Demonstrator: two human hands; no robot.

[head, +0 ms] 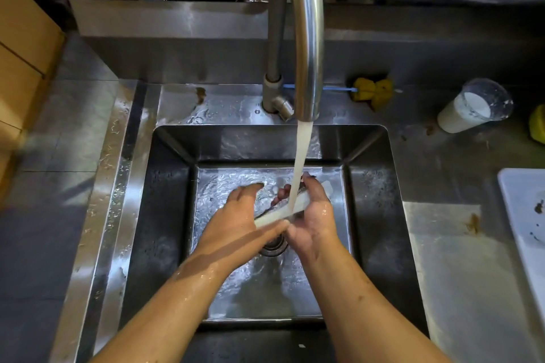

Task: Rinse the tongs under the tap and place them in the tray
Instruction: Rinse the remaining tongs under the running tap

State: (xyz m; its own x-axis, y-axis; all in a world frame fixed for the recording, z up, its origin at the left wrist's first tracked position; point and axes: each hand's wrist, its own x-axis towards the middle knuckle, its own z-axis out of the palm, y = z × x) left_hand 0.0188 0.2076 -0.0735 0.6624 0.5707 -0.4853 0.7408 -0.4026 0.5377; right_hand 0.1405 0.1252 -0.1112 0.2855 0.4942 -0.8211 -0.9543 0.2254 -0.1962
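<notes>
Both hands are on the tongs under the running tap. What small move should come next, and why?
Probably turn the tongs over in the stream, since water hits only their upper face while the right hand and left hand cover the rest. The white tray waits to the right.

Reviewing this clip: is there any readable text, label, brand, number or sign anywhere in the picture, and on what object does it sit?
None can be read.
The tap, the sink and the tongs held by the left hand and right hand show no markings.
The plastic cup and the white tray are plain.
</notes>
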